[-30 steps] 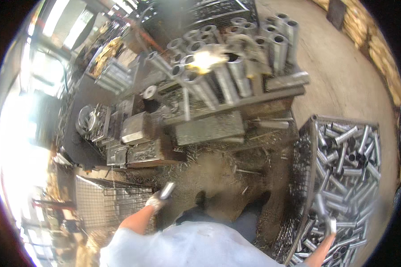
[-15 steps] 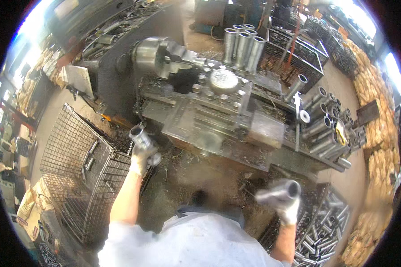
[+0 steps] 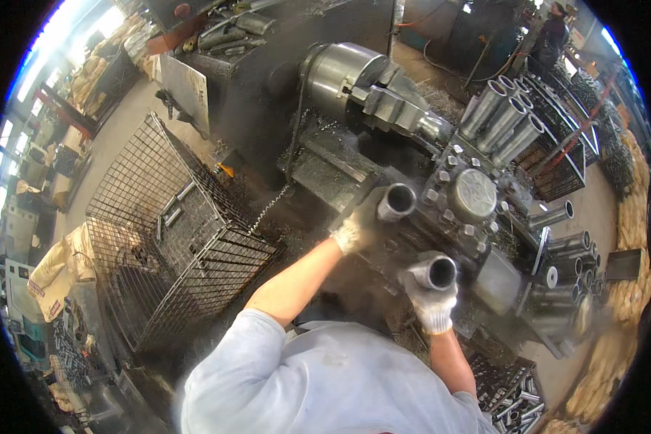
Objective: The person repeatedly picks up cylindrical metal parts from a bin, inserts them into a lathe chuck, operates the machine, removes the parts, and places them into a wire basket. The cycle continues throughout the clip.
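Note:
My gloved left hand (image 3: 352, 230) is closed around a short metal tube (image 3: 396, 202), its open end turned up, in front of the lathe's tool post (image 3: 474, 194). In my gloved right hand (image 3: 432, 302) is a second metal tube (image 3: 438, 273), held nearer to me and to the right; its round mouth also points up. The two tubes are apart from each other. Beyond my left hand is the lathe chuck (image 3: 347, 76) with its stepped jaws. Gloves and tubes partly hide the fingers, and some edges are blurred.
At left stands a wire mesh basket (image 3: 220, 253) with a few metal pieces inside. Several longer tubes (image 3: 510, 116) stand behind the tool post; more tubes (image 3: 568, 271) are stacked at right. A bin of small tubes (image 3: 521, 405) sits at lower right. A person (image 3: 553, 32) is far back.
My left hand has moved up and right toward the lathe, still holding its tube. The right hand has come inward with the other tube. The view has turned, shifting the lathe rightward.

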Action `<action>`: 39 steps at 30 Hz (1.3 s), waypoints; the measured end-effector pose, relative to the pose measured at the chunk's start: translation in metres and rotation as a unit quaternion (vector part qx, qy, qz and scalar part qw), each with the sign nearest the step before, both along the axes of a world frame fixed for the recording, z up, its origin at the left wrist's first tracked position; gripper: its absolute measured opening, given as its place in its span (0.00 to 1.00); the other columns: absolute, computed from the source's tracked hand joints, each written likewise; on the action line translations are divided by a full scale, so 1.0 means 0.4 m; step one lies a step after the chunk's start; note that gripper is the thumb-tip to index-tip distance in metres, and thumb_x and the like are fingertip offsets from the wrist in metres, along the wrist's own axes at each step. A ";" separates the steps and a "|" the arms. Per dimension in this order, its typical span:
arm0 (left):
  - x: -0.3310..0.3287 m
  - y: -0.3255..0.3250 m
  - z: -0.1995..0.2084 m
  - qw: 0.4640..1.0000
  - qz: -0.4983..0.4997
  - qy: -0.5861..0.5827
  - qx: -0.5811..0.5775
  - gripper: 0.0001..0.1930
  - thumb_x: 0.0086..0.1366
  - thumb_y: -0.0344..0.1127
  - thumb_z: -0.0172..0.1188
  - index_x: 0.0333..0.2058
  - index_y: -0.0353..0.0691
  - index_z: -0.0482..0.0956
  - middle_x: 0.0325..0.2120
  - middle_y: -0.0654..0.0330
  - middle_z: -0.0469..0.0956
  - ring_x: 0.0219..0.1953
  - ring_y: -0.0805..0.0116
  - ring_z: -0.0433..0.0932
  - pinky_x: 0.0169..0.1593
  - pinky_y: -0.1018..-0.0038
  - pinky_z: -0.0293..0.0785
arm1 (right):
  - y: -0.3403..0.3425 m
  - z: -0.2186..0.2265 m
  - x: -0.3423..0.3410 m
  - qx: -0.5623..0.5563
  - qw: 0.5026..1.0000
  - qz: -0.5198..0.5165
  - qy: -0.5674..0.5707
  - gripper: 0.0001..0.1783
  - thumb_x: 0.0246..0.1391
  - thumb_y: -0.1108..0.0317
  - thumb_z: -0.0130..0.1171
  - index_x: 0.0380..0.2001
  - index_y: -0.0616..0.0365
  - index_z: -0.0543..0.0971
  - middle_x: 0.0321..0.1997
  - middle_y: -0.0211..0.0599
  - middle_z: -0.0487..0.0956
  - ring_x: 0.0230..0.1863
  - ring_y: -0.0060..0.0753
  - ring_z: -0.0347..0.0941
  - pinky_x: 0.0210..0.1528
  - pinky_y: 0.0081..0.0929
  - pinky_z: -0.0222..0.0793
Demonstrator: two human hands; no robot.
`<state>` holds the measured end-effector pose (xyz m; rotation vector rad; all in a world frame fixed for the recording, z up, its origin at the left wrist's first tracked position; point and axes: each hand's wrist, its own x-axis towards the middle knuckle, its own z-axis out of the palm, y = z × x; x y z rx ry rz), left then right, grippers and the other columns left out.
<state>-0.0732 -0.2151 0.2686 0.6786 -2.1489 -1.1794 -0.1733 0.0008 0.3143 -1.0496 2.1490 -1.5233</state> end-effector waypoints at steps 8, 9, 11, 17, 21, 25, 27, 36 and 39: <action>0.496 -0.303 -0.348 0.803 0.398 -0.412 0.166 0.42 0.64 0.51 0.70 0.71 0.40 0.67 0.68 0.41 0.73 0.66 0.43 0.77 0.67 0.55 0.74 | 0.112 0.249 -0.163 0.287 0.950 0.016 0.123 0.18 0.50 0.75 0.69 0.46 0.65 0.85 0.46 0.46 0.90 0.45 0.39 0.88 0.52 0.34 0.83; 0.525 -0.354 -0.430 0.795 0.346 -0.491 0.079 0.54 0.62 0.58 0.69 0.77 0.37 0.53 0.74 0.39 0.62 0.70 0.43 0.73 0.70 0.55 0.72 | 0.105 0.280 -0.172 0.220 0.968 0.015 0.122 0.18 0.49 0.76 0.68 0.46 0.66 0.84 0.45 0.45 0.89 0.44 0.36 0.88 0.51 0.31 0.82; 0.575 -0.447 -0.575 0.796 0.274 -0.532 0.091 0.56 0.65 0.63 0.66 0.78 0.31 0.49 0.71 0.40 0.68 0.70 0.52 0.74 0.69 0.60 0.74 | 0.067 0.339 -0.185 0.171 0.976 -0.044 0.125 0.18 0.49 0.77 0.67 0.46 0.68 0.84 0.43 0.44 0.89 0.42 0.31 0.86 0.49 0.28 0.79; 0.598 -0.462 -0.588 0.848 0.034 -0.527 -0.035 0.23 0.72 0.49 0.61 0.56 0.39 0.84 0.54 0.46 0.85 0.56 0.53 0.85 0.60 0.65 0.81 | -0.274 0.499 -0.254 0.193 0.951 0.035 0.238 0.22 0.53 0.65 0.68 0.51 0.63 0.84 0.42 0.47 0.87 0.42 0.39 0.85 0.51 0.35 0.80; 0.643 -0.313 -0.220 0.839 0.150 -0.517 0.078 0.24 0.65 0.53 0.65 0.50 0.41 0.87 0.43 0.43 0.88 0.49 0.44 0.87 0.56 0.57 0.83 | -0.572 0.453 -0.347 0.352 0.878 0.140 0.293 0.39 0.49 0.52 0.71 0.61 0.63 0.79 0.50 0.54 0.87 0.51 0.51 0.85 0.56 0.42 0.80; 0.641 -0.256 0.097 0.877 0.152 -0.444 0.100 0.19 0.65 0.48 0.69 0.47 0.41 0.87 0.33 0.48 0.88 0.38 0.52 0.88 0.45 0.58 0.82 | -0.747 0.287 -0.474 0.487 0.789 0.262 0.268 0.42 0.43 0.51 0.75 0.59 0.66 0.79 0.53 0.57 0.86 0.51 0.52 0.85 0.54 0.44 0.81; 0.607 -0.258 0.206 0.902 0.166 -0.366 0.156 0.15 0.66 0.40 0.72 0.47 0.38 0.86 0.31 0.55 0.89 0.35 0.64 0.87 0.42 0.64 0.82 | -0.773 0.222 -0.553 0.468 0.795 0.322 0.214 0.31 0.45 0.55 0.75 0.50 0.65 0.85 0.51 0.54 0.87 0.48 0.49 0.86 0.49 0.44 0.82; -0.271 -0.623 0.773 0.980 0.110 -0.128 -0.101 0.51 0.61 0.48 0.75 0.74 0.27 0.58 0.55 0.34 0.81 0.46 0.56 0.86 0.51 0.66 0.83 | -0.797 0.179 -0.673 0.523 0.699 0.439 0.211 0.30 0.58 0.43 0.71 0.55 0.54 0.88 0.61 0.38 0.86 0.59 0.40 0.82 0.57 0.35 0.80; -0.294 -0.617 0.704 0.944 0.086 -0.175 -0.265 0.59 0.55 0.54 0.79 0.75 0.28 0.56 0.64 0.31 0.73 0.66 0.47 0.76 0.69 0.57 0.73 | -0.738 0.178 -0.651 0.443 0.786 0.390 0.186 0.28 0.51 0.47 0.71 0.31 0.68 0.87 0.26 0.50 0.83 0.27 0.38 0.76 0.33 0.43 0.73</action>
